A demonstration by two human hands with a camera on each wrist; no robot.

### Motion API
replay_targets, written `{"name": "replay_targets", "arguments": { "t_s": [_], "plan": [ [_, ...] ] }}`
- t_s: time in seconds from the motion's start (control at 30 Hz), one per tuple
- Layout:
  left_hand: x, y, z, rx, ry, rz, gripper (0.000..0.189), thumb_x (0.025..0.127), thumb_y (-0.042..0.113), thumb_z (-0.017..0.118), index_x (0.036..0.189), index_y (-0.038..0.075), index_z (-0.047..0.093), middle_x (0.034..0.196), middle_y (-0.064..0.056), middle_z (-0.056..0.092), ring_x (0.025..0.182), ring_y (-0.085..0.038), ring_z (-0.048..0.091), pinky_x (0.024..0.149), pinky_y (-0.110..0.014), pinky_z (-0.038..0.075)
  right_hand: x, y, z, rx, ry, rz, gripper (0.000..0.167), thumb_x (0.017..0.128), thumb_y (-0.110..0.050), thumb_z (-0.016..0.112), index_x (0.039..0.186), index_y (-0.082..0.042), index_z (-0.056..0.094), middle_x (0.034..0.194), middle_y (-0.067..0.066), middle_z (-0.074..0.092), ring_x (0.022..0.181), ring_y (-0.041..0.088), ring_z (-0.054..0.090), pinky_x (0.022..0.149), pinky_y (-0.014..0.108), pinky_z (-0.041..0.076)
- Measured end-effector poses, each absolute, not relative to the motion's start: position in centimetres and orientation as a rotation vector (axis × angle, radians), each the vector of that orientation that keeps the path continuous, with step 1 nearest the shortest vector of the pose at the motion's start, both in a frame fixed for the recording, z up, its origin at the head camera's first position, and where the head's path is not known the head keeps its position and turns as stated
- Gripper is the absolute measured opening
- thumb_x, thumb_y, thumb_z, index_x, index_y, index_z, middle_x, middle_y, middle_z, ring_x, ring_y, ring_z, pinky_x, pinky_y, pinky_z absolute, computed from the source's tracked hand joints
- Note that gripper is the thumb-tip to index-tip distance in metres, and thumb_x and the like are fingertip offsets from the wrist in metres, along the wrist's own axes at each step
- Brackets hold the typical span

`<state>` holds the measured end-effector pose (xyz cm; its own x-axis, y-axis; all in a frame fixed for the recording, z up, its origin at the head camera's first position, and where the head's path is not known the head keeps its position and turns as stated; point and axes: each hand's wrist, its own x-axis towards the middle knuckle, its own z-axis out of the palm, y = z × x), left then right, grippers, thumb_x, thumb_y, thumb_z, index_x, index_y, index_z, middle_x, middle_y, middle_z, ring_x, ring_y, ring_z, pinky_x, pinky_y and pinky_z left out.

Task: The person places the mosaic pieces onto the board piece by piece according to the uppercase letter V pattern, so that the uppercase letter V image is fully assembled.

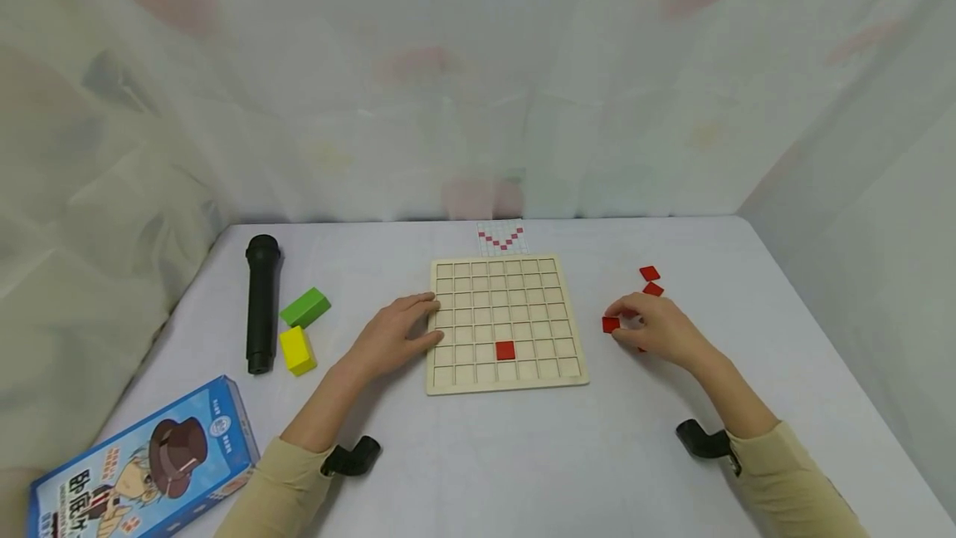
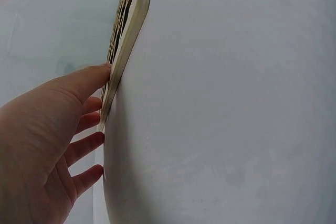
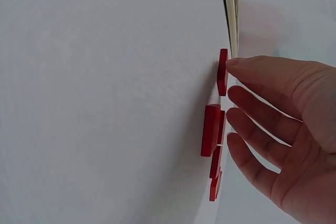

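Note:
A pale wooden grid board (image 1: 508, 388) lies on the table, with one red square tile (image 1: 505, 350) in a cell of its second row from the front. My left hand (image 1: 396, 335) rests at the board's left edge, fingers spread; in the left wrist view the thumb touches the rim. To the right of the board, my right hand (image 1: 660, 329) holds another red tile (image 1: 611, 325) between thumb and index finger, at or close to the tabletop. More red tiles (image 3: 211, 129) lie below and beside that hand, some partly hidden by it in the head view.
Behind the board lies a small card (image 1: 503, 237) with a red V pattern on a grid. On the left are a black microphone (image 1: 261, 305), a green block (image 1: 306, 307), a yellow block (image 1: 298, 351) and a blue box (image 1: 149, 471). Curtain-like sheets surround the white table.

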<state>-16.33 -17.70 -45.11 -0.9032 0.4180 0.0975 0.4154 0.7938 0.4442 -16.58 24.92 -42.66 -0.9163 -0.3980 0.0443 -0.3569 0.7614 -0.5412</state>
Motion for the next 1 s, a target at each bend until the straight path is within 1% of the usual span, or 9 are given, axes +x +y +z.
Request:
{"name": "replay_targets", "arguments": {
  "t_s": [0.1,0.3,0.6,0.73,0.83,1.0],
  "plan": [
    [-16.3,-17.7,-45.2,0.683,2.957,0.740,0.057,0.092,0.039,0.067,0.137,0.006,0.055,0.147,-0.011,0.046,0.135,-0.032,0.041,0.108,-0.052,0.034,-16.5,25.0,-42.6,-0.619,2.890,-0.837,0.025,0.083,-0.005,0.075,0.108,-0.007,0.070,0.105,0.005,0.067,0.098,0.025,0.058,0.084,0.046,0.054],
    [-16.3,-17.8,-45.2,0.685,2.958,0.738,0.058,0.092,0.039,0.067,0.139,0.007,0.054,0.148,-0.011,0.044,0.136,-0.032,0.040,0.108,-0.054,0.033,-16.5,25.1,-42.8,-0.651,2.899,-0.844,0.024,0.082,-0.004,0.075,0.106,-0.006,0.071,0.101,0.004,0.068,0.092,0.023,0.057,0.080,0.041,0.054],
    [-16.3,-17.9,-45.3,0.681,2.955,0.730,0.058,0.093,0.040,0.067,0.139,0.008,0.054,0.148,-0.010,0.044,0.136,-0.032,0.039,0.108,-0.055,0.033,-16.8,24.6,-43.0,-0.633,2.909,-0.918,0.024,0.084,-0.008,0.074,0.107,-0.008,0.070,0.100,0.001,0.068,0.092,0.021,0.059,0.081,0.041,0.053],
    [-16.3,-17.9,-45.3,0.681,2.956,0.725,0.058,0.093,0.040,0.066,0.139,0.008,0.054,0.148,-0.010,0.044,0.136,-0.032,0.040,0.108,-0.056,0.033,-17.0,23.6,-42.8,-0.652,2.902,-1.018,0.024,0.083,-0.009,0.076,0.107,-0.010,0.071,0.098,0.000,0.069,0.088,0.020,0.060,0.075,0.038,0.053],
    [-16.3,-17.8,-45.3,0.682,2.958,0.723,0.058,0.093,0.040,0.066,0.139,0.008,0.054,0.148,-0.010,0.044,0.136,-0.032,0.040,0.107,-0.056,0.034,-17.2,22.3,-42.5,-0.665,2.879,-1.073,0.023,0.083,-0.011,0.076,0.106,-0.011,0.071,0.098,-0.002,0.069,0.087,0.018,0.060,0.074,0.035,0.053],
    [-16.3,-17.7,-45.2,0.683,2.955,0.727,0.057,0.093,0.039,0.066,0.138,0.007,0.054,0.148,-0.010,0.044,0.136,-0.032,0.039,0.107,-0.056,0.034,-17.6,19.8,-42.6,-0.685,2.796,-1.139,0.023,0.084,-0.014,0.076,0.106,-0.012,0.071,0.097,-0.003,0.068,0.087,0.016,0.059,0.079,0.035,0.054]
  ]
}}
